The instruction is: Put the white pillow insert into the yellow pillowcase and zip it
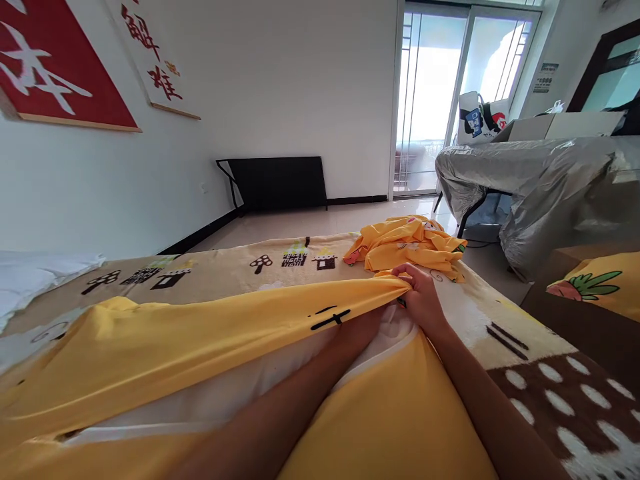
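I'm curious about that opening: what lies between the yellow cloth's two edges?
White fabric and the person's left forearm lie there, in the head view.

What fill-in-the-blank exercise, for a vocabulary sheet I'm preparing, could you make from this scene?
1. The raised fabric held by the right hand is ______ with dark marks.
2. The ______ forearm reaches beneath that fabric.
3. The leftmost wall hanging shows white writing on a ______ background.
4. In the picture, the glass doors are to the ______ of the black panel.

Missing words: yellow; left; red; right.
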`<move>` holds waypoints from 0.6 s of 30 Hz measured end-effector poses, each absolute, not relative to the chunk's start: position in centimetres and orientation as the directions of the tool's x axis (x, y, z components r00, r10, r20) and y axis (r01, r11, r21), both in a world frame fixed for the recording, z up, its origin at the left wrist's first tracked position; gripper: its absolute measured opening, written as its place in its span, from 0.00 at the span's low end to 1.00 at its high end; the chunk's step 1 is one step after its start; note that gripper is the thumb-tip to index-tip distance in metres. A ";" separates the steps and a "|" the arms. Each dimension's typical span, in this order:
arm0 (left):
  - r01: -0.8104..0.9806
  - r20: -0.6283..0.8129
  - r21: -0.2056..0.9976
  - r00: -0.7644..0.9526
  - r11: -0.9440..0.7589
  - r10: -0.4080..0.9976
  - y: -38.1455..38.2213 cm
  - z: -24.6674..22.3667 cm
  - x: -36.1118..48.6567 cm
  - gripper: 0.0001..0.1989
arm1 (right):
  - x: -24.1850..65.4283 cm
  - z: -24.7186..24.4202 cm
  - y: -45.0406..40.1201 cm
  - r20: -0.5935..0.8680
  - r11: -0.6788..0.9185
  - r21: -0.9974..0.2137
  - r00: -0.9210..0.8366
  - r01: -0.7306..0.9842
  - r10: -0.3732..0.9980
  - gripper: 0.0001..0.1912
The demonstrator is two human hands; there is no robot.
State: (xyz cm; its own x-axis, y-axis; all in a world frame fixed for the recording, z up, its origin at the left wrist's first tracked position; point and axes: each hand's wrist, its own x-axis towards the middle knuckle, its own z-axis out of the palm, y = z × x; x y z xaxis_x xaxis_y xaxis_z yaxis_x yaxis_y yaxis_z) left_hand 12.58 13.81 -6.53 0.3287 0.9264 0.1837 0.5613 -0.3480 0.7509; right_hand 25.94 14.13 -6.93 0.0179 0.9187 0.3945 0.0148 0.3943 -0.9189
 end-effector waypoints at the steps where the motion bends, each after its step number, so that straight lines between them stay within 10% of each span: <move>1: 0.556 0.183 0.753 0.335 -0.351 0.924 13.8 -6.5 12.6 0.19 | 25.8 -6.8 13.9 0.405 0.405 -0.914 0.020 0.001 0.914 0.15; 18: 0.478 0.244 0.693 0.550 -0.540 0.799 14.1 -7.9 12.2 0.17 | 25.8 -4.7 11.9 0.591 0.533 -0.694 -0.041 0.484 0.806 0.18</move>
